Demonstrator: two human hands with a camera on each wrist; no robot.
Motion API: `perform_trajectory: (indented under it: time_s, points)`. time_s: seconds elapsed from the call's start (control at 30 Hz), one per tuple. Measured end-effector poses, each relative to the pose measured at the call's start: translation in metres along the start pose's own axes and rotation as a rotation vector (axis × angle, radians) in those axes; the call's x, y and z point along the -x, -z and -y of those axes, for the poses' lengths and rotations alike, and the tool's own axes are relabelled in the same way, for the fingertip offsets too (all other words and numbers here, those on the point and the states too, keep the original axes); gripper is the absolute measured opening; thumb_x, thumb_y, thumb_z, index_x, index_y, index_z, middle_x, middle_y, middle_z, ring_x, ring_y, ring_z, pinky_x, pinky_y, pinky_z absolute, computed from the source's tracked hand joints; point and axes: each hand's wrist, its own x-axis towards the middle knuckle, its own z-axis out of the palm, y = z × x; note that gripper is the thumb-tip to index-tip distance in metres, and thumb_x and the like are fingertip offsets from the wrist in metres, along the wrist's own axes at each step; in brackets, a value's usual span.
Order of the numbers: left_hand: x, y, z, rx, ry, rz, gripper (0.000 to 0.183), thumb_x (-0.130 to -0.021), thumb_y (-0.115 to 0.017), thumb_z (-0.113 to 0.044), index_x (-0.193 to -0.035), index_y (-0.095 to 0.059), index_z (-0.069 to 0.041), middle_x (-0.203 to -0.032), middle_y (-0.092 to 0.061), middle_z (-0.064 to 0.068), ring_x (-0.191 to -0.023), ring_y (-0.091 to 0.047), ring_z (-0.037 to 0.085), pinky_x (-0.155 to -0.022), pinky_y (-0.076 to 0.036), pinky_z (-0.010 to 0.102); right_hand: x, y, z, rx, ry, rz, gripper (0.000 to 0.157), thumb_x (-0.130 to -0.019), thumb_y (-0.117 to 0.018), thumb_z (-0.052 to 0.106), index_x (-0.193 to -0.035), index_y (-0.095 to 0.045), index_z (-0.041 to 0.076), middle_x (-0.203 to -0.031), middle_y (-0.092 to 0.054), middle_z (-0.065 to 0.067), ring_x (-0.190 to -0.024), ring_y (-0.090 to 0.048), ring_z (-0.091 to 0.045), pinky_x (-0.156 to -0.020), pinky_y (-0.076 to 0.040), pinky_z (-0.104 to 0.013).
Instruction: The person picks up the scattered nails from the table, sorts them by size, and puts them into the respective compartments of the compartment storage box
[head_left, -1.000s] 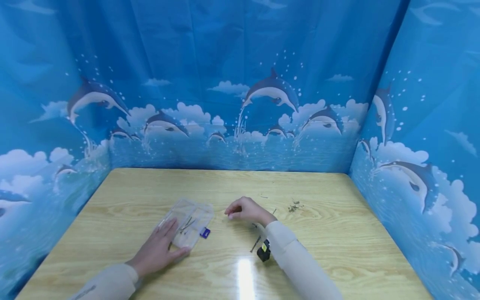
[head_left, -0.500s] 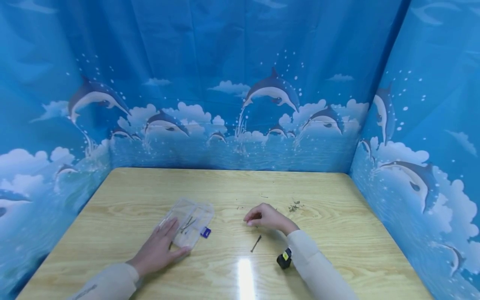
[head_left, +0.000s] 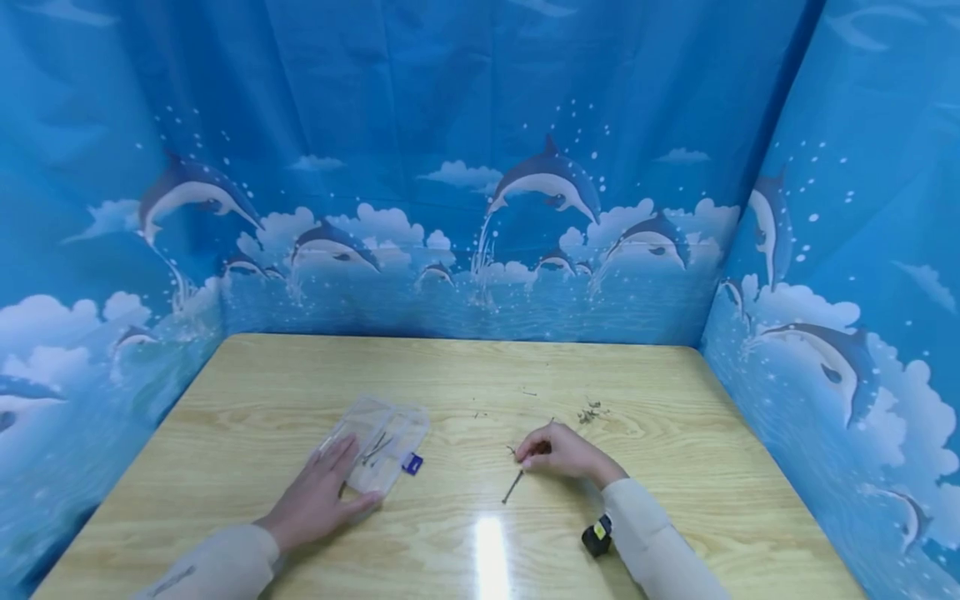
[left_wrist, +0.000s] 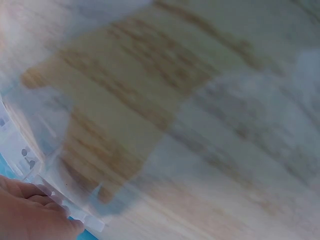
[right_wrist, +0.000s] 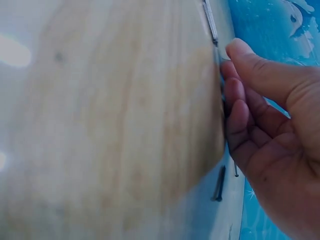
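My left hand (head_left: 318, 492) rests with outstretched fingers on a clear plastic box (head_left: 408, 421) divided into compartments. A few long nails (head_left: 375, 450) lie inside it. In the left wrist view, the fingers (left_wrist: 35, 197) touch the box's edge, beside dark nail heads (left_wrist: 24, 152). To the right, my right hand (head_left: 562, 454) is low over the table, thumb and forefinger apart, right at the upper end of a long dark nail (head_left: 512, 487). The right wrist view shows this nail (right_wrist: 211, 22) just beyond the thumb tip, and another nail (right_wrist: 219, 184) below the hand.
A small heap of dark fasteners (head_left: 592, 412) lies behind the right hand. Single small pieces lie farther back, among them a thin one (head_left: 528, 393). A blue tag (head_left: 412, 463) sits at the box's right edge. A black device (head_left: 597, 537) is at the right wrist.
My right hand has moved right and toward me, from beside the box to the long nail, uncovering small pieces on the table. The left hand has stayed on the box.
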Motion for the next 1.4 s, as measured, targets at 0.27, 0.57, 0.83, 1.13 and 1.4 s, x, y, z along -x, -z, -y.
perform_trajectory:
  time_s: [0.27, 0.57, 0.83, 1.13, 1.4]
  points:
    - [-0.0005, 0.0023, -0.0019, 0.007, 0.002, 0.007, 0.098, -0.084, -0.053, -0.068, -0.143, -0.035, 0.008, -0.152, -0.030, 0.024, -0.140, -0.028, 0.040, -0.115, -0.016, 0.056, -0.0026, -0.0048, -0.0006, 0.060, 0.034, -0.022, 0.004, -0.085, -0.072, 0.014, -0.089, -0.073, 0.015, -0.085, -0.068, 0.007, -0.071, -0.056, -0.006, -0.064, -0.050, -0.021]
    - [-0.0003, 0.0002, -0.0008, 0.004, -0.012, -0.010, 0.097, -0.084, -0.055, -0.067, -0.143, -0.035, 0.007, -0.151, -0.031, 0.024, -0.139, -0.029, 0.040, -0.115, -0.017, 0.056, -0.0053, -0.0073, 0.0012, 0.085, 0.037, -0.027, 0.008, -0.087, -0.071, 0.019, -0.086, -0.072, 0.010, -0.081, -0.067, 0.008, -0.068, -0.054, -0.005, -0.062, -0.049, -0.021]
    - [0.0003, -0.0008, 0.0009, 0.008, -0.017, -0.010, 0.096, -0.085, -0.055, -0.067, -0.143, -0.035, 0.007, -0.151, -0.031, 0.023, -0.140, -0.028, 0.040, -0.115, -0.017, 0.056, -0.0046, -0.0042, -0.0013, 0.052, 0.043, 0.004, 0.003, -0.087, -0.071, 0.016, -0.090, -0.073, 0.015, -0.083, -0.067, 0.007, -0.072, -0.056, -0.007, -0.065, -0.049, -0.021]
    - [0.0007, 0.0008, 0.0000, 0.010, -0.020, -0.023, 0.095, -0.084, -0.056, -0.066, -0.143, -0.037, 0.006, -0.150, -0.033, 0.024, -0.139, -0.029, 0.040, -0.115, -0.018, 0.056, -0.0054, -0.0038, -0.0035, 0.040, 0.066, 0.020, 0.004, -0.086, -0.072, 0.015, -0.089, -0.073, 0.015, -0.085, -0.064, 0.004, -0.076, -0.056, -0.008, -0.067, -0.050, -0.022]
    - [0.0002, 0.0011, -0.0001, 0.015, -0.012, -0.009, 0.097, -0.084, -0.054, -0.068, -0.144, -0.035, 0.005, -0.152, -0.031, 0.023, -0.140, -0.028, 0.040, -0.115, -0.017, 0.056, -0.0062, -0.0057, -0.0033, 0.069, 0.094, 0.037, 0.003, -0.086, -0.071, 0.016, -0.087, -0.073, 0.014, -0.084, -0.062, 0.004, -0.074, -0.054, -0.006, -0.066, -0.050, -0.021]
